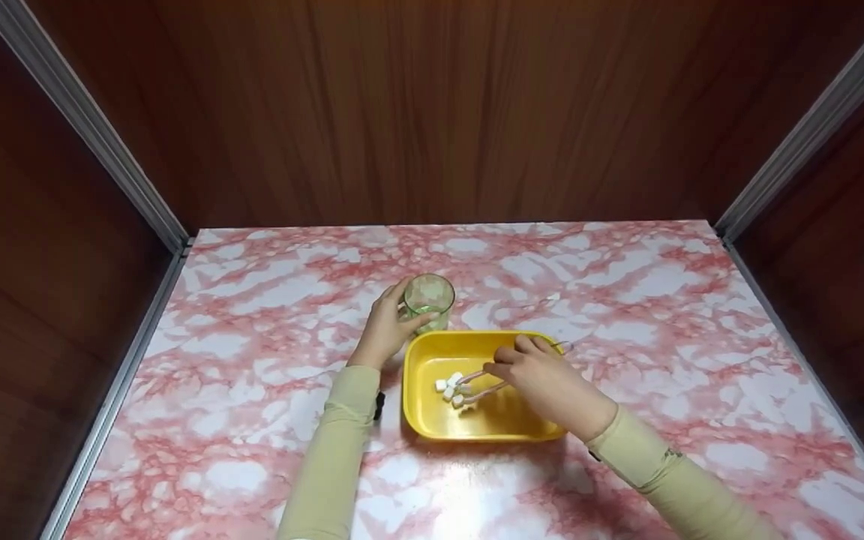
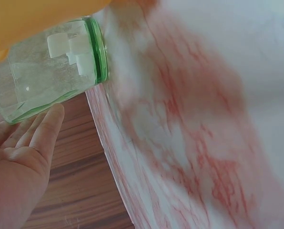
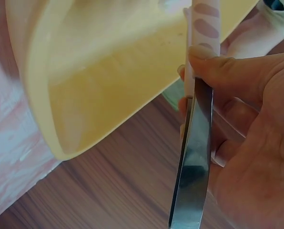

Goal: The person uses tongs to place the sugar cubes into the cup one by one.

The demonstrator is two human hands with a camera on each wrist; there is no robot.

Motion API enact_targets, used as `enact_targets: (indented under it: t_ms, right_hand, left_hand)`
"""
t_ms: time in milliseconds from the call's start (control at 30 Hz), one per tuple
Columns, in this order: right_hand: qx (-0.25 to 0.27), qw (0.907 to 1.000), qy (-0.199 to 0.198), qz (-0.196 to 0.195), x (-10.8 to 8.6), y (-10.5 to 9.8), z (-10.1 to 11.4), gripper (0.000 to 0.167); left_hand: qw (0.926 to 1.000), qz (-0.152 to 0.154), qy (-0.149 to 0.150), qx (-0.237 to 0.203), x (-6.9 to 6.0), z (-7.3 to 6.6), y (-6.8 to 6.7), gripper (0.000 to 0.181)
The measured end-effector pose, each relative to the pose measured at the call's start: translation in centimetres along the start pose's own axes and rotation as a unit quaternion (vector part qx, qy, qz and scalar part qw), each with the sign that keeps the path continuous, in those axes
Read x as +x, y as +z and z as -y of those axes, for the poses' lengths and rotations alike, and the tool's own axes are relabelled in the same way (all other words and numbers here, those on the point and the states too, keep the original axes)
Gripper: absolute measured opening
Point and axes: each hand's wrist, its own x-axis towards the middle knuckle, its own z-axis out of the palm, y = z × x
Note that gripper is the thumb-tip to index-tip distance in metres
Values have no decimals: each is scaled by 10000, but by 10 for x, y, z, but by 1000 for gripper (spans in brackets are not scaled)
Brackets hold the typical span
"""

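Observation:
My left hand [image 1: 387, 326] holds a green-tinted glass [image 1: 430, 291], thumb along its near side and fingers on its far left. In the left wrist view, several white cubes [image 2: 58, 45] lie at the bottom of the glass. Just in front of it stands a yellow plastic basin [image 1: 488, 433]. With my right hand [image 1: 544, 382] I grip metal tongs [image 3: 192, 167] with pink spotted arms. Their tips reach down into the basin beside several small white cubes [image 1: 450, 385]; whether a cube sits between the tips cannot be made out.
A table [image 1: 252, 420] with a red and white marbled top lies under everything. Dark wooden panels [image 1: 432, 112] stand behind and at both sides, with metal rails [image 1: 113, 157] along the corners.

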Motion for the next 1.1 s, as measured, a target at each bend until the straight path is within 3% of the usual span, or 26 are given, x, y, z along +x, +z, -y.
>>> enact_targets:
  t_ms: [667, 1100]
  right_hand:
    - [-143, 9994, -146, 267, 4, 7, 10, 32]
    - [-325, 9990, -248, 163, 5, 10, 11, 31]
  left_hand:
    - [9999, 6, 54, -103, 0, 1, 1, 79]
    - [10000, 48, 10, -25, 0, 1, 0, 80]
